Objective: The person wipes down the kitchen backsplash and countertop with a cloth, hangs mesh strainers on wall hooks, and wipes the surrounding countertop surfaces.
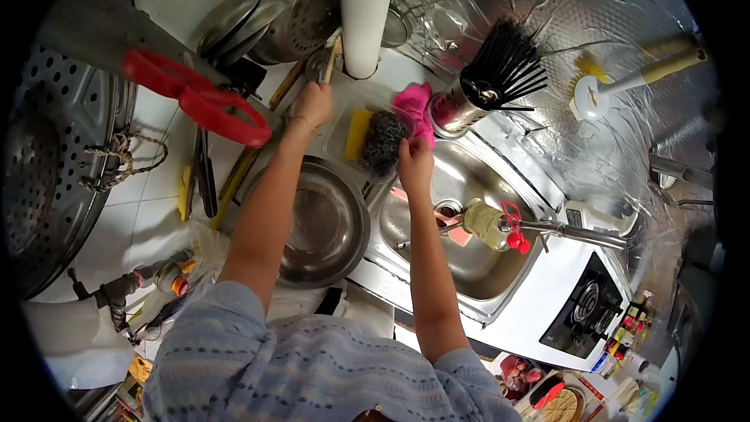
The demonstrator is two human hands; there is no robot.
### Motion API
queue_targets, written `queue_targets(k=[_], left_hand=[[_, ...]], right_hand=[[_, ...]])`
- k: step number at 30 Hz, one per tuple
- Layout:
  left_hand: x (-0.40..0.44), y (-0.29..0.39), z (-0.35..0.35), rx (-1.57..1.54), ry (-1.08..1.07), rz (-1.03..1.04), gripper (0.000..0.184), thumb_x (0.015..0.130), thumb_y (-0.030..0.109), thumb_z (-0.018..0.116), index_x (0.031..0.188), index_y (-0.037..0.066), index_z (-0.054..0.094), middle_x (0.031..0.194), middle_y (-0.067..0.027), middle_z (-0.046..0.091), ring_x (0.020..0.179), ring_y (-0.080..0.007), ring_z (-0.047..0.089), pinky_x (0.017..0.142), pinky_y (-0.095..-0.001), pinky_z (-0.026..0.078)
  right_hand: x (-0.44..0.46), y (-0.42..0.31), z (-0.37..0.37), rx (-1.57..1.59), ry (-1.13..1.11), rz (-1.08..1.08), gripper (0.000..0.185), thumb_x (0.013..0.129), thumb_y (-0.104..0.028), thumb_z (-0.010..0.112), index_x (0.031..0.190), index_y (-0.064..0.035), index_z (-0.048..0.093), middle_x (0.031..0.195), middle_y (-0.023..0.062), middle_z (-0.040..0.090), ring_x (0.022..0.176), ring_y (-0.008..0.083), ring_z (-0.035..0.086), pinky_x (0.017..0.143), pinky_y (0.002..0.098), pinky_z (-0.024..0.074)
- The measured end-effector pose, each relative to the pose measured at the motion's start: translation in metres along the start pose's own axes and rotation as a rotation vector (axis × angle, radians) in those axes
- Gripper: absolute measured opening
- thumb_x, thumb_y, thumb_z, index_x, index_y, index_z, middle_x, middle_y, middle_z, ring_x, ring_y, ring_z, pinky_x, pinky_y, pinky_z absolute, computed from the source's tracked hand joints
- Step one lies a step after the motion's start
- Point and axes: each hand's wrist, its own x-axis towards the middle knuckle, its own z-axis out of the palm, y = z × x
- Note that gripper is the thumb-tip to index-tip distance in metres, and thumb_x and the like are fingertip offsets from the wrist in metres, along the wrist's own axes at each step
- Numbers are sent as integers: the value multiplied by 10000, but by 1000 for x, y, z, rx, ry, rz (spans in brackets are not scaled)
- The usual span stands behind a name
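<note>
My left hand (314, 103) is closed around the light handle of a brush-like tool (333, 55), held upright beside the white pipe. My right hand (416, 162) is closed at the edge of a clear plastic tray (336, 141), against a dark steel-wool scrubber (383, 143); whether it pinches the tray or the scrubber is hidden. A yellow sponge (358, 134) lies beside the scrubber, and a pink cloth (416, 109) is just behind. Below my forearms sits a round metal basin (320, 223), left of the steel sink (500, 273).
A white pipe (365, 16) rises behind the tray. Red-handled scissors (195, 98) hang at the left. A metal holder (457, 109) of black chopsticks stands behind the sink. An oil-like bottle (486, 224) is by the faucet (574, 232); a stove (586, 305) lies right.
</note>
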Motion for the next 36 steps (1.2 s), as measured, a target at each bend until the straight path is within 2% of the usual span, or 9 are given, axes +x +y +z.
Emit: queue_targets(k=[3, 10, 17, 20, 22, 28, 29, 33, 36], left_hand=[[-29, 33, -35, -725, -175, -345, 355, 942, 276, 380, 711, 9, 411, 596, -65, 448, 417, -147, 430, 371, -302, 341], [-100, 57, -39, -1060, -166, -484, 290, 947, 270, 369, 776, 37, 390, 583, -26, 399, 396, -119, 347, 348, -254, 275], [-172, 72, -25, -1027, -187, -352, 238, 960, 274, 383, 873, 54, 405, 589, -14, 407, 441, -94, 370, 374, -231, 311], [-195, 72, -12, -1003, -211, -183, 233, 965, 261, 378, 865, 52, 400, 590, -13, 416, 459, -94, 381, 409, -239, 326], [-206, 70, -4, -839, -183, 29, 235, 967, 253, 372, 862, 44, 393, 598, -25, 434, 468, -107, 394, 437, -257, 331], [-228, 78, -5, -716, -234, 183, 226, 970, 224, 350, 897, 30, 442, 667, -46, 498, 590, -121, 477, 550, -273, 388], [-230, 80, -3, -733, -199, 205, 230, 972, 209, 340, 902, 24, 459, 700, -51, 517, 636, -123, 497, 600, -269, 412], [-230, 98, -4, -827, -286, 427, 256, 977, 153, 297, 892, 4, 487, 812, -67, 554, 783, -137, 520, 772, -270, 428], [-235, 106, -5, -812, -396, 495, 304, 980, 171, 281, 853, -1, 498, 801, -65, 559, 764, -130, 517, 744, -268, 431]], right_hand=[[0, -4, 0, -1, -2, -6, 233, 833, -219, 586, 852, 5, 528, 706, 191, 600, 653, 336, 592, 609, 397, 451], [-1, -12, 2, -96, -19, -3, 263, 864, -251, 545, 882, 11, 541, 749, 217, 602, 709, 382, 581, 653, 445, 442], [-22, -40, -22, -127, 243, -210, 306, 883, -285, 534, 907, 18, 565, 818, 189, 586, 730, 316, 563, 668, 392, 443], [-47, -66, -33, 359, -200, -65, 316, 858, -284, 606, 887, 31, 598, 815, 85, 541, 732, 150, 499, 671, 268, 405], [-65, -73, -35, 400, -288, -230, 253, 903, -242, 558, 917, 8, 595, 790, 17, 557, 753, 102, 502, 699, 241, 408], [-101, -66, -71, 685, -282, -130, 157, 915, -153, 531, 981, -16, 571, 934, 10, 555, 837, 76, 502, 762, 238, 416], [-107, -71, -77, 716, -209, -107, 109, 886, -117, 557, 902, -10, 572, 845, 31, 508, 769, 112, 473, 723, 246, 390], [-124, -63, -107, 507, -120, -166, 115, 868, -108, 571, 911, -1, 570, 845, 65, 508, 793, 158, 490, 742, 253, 391], [-136, -63, -123, 423, -30, -199, 113, 869, -99, 565, 918, 2, 575, 849, 68, 517, 798, 161, 497, 749, 260, 394]])
